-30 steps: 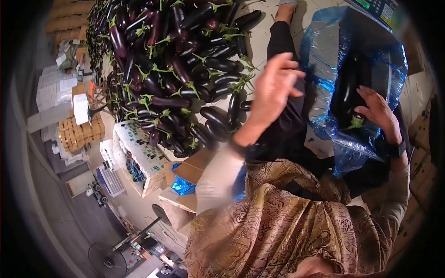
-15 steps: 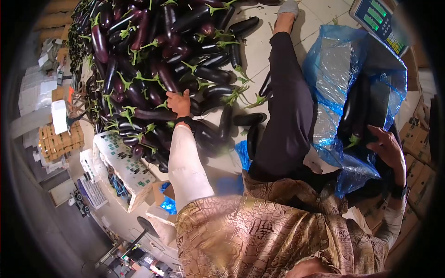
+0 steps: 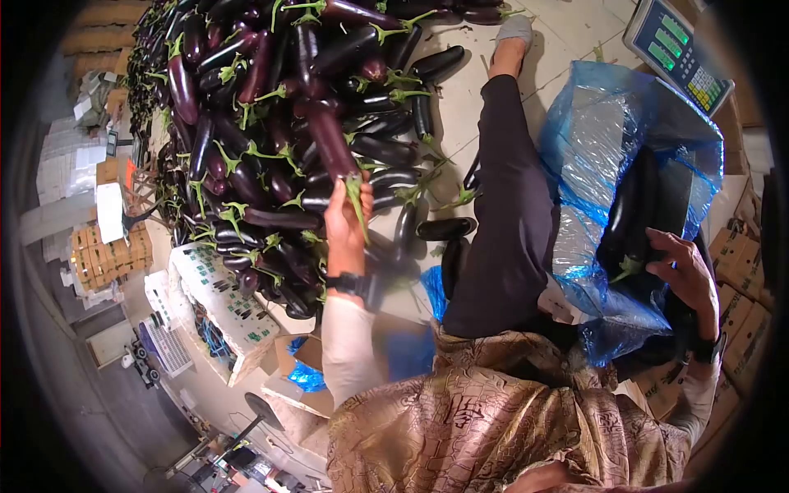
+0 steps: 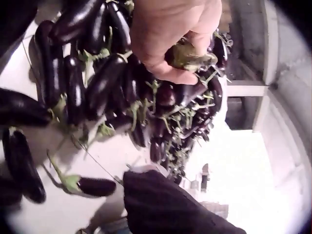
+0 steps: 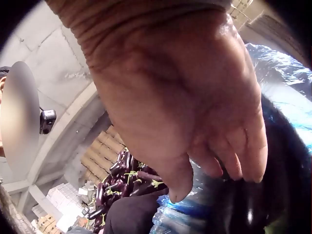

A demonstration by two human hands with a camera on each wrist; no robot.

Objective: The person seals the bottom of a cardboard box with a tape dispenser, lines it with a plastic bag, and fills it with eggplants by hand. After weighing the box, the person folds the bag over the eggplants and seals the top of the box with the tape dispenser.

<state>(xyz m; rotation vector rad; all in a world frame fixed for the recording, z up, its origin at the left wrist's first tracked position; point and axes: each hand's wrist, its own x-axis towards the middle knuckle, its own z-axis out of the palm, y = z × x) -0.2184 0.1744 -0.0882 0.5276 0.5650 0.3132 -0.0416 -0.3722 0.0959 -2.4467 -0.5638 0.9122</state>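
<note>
In the head view my left hand [image 3: 343, 223] grips a long purple eggplant [image 3: 329, 141] by its green stem end, its body pointing away over the pile. The left wrist view shows my left hand [image 4: 176, 36] with fingers and thumb around the green cap [image 4: 187, 54]. At the right, my right hand [image 3: 689, 273] hovers by the mouth of a blue plastic bag [image 3: 579, 164], fingers loosely bent and holding nothing. Dark eggplants [image 3: 633, 209] lie inside the bag, stem end near that hand. My right hand [image 5: 185, 97] fills much of the right wrist view.
A large eggplant pile [image 3: 271, 123] covers the floor at left. My outstretched leg [image 3: 514, 205] lies between pile and bag. A scale with lit green digits [image 3: 678, 53] stands at the top right. Cardboard boxes [image 3: 740, 263] are at right; a white foam box [image 3: 234, 304] is lower left.
My left hand went from beside the bag to the pile, then took hold of an eggplant and drew it slightly nearer. My right hand has drawn back a little from the eggplants in the bag.
</note>
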